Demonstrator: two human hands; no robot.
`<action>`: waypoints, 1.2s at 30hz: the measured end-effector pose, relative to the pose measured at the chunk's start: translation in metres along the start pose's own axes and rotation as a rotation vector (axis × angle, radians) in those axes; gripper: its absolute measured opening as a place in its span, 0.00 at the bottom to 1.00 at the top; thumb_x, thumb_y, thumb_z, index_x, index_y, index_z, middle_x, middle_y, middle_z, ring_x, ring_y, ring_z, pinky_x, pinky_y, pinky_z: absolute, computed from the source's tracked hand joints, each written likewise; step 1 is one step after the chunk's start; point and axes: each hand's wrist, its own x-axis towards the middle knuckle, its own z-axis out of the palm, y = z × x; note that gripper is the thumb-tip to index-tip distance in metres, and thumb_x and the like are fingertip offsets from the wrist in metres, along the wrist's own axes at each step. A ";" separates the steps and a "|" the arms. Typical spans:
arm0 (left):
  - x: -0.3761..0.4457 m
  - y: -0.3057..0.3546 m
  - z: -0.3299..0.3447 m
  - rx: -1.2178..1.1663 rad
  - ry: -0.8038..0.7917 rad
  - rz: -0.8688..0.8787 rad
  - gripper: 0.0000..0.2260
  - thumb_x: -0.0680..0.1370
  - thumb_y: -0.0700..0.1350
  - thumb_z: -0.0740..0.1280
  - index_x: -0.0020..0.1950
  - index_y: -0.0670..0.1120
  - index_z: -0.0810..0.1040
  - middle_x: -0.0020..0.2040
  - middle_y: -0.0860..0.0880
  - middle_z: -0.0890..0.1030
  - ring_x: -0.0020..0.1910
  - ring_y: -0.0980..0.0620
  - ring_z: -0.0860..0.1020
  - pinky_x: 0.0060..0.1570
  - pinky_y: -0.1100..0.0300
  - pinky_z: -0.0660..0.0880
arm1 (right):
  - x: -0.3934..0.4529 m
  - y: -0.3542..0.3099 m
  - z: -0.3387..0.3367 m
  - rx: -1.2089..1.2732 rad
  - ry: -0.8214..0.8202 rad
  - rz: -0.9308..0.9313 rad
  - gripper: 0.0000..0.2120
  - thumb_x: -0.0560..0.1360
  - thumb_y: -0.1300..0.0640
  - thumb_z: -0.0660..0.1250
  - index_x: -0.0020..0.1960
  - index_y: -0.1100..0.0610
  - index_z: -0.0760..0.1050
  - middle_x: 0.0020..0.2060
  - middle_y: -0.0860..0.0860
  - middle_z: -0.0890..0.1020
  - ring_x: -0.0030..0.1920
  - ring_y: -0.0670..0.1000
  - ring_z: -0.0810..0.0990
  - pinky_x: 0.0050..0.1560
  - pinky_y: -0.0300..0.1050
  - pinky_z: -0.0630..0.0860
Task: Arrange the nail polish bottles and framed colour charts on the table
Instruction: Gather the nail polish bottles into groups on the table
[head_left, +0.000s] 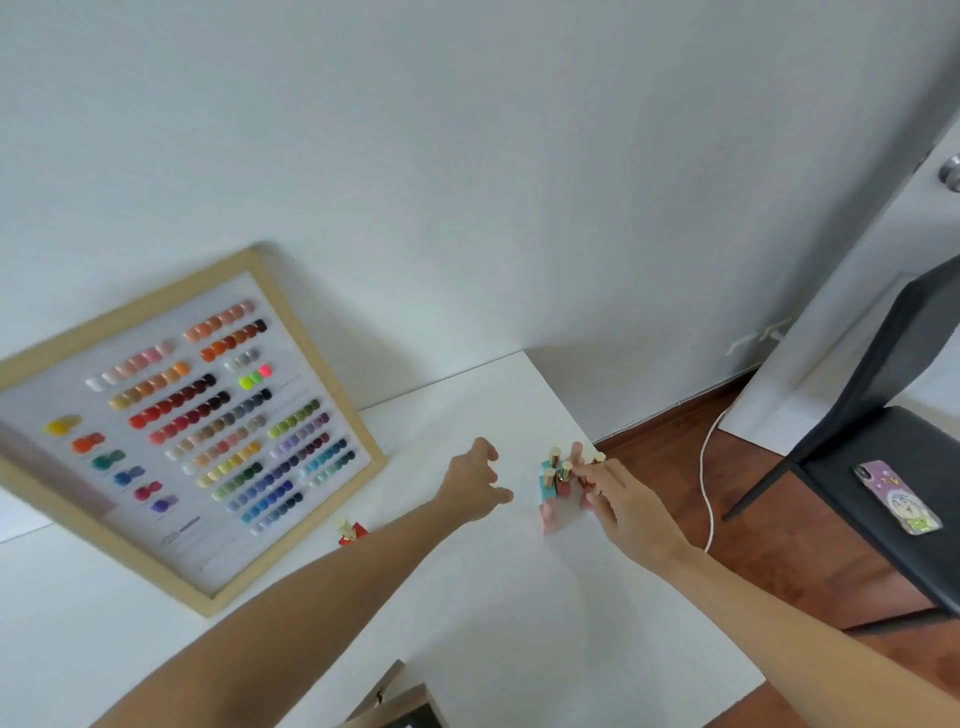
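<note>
Nearest to me, at the bottom edge of view, the corner of a second light wooden frame (395, 701) pokes in, mostly cut off, so I cannot tell whether it holds a chart. Beyond it my two bare forearms stretch out over the white table (493, 597).

My left hand (475, 480) hangs just above the tabletop with fingers spread and curled, gripping nothing; it sits just left of the cluster of small nail polish bottles with pale gold caps (558, 480), close but apart from them. I judge it is poised to steady or gather the group. My right hand (618, 499) is at the cluster's right side, fingertips on the red bottles there; motion blur keeps me from telling whether it is pinching one or only nudging them together.

These bottles stand upright, teal, pink and red, packed tight near the table's far right corner, likely grouped so they can be lined up. One lone red bottle with a pale cap (350, 532) stands well apart to the left, partly behind my left forearm, so it probably needs bringing over.

Farther left, the large wooden-framed colour chart with rows of painted swatches (182, 426) leans against the white wall (467, 182), propped for display.
</note>
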 end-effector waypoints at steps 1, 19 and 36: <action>-0.005 -0.009 -0.015 0.018 0.032 0.016 0.20 0.72 0.45 0.73 0.59 0.46 0.69 0.51 0.47 0.78 0.44 0.49 0.76 0.32 0.64 0.70 | 0.003 -0.008 0.003 -0.005 0.010 -0.030 0.16 0.78 0.62 0.61 0.65 0.55 0.71 0.58 0.51 0.76 0.47 0.51 0.78 0.43 0.42 0.77; -0.123 -0.174 -0.085 0.398 -0.134 0.138 0.12 0.76 0.49 0.69 0.60 0.53 0.79 0.56 0.53 0.77 0.50 0.57 0.73 0.54 0.64 0.71 | 0.064 -0.171 0.116 0.082 -0.361 -0.230 0.11 0.78 0.62 0.59 0.59 0.57 0.74 0.49 0.54 0.78 0.48 0.55 0.79 0.51 0.48 0.78; -0.116 -0.194 -0.085 0.475 -0.018 0.164 0.09 0.79 0.46 0.65 0.58 0.50 0.80 0.53 0.52 0.80 0.50 0.53 0.78 0.53 0.60 0.76 | 0.096 -0.211 0.172 -0.042 -0.480 -0.355 0.18 0.74 0.74 0.58 0.59 0.59 0.75 0.55 0.57 0.78 0.52 0.58 0.79 0.51 0.51 0.79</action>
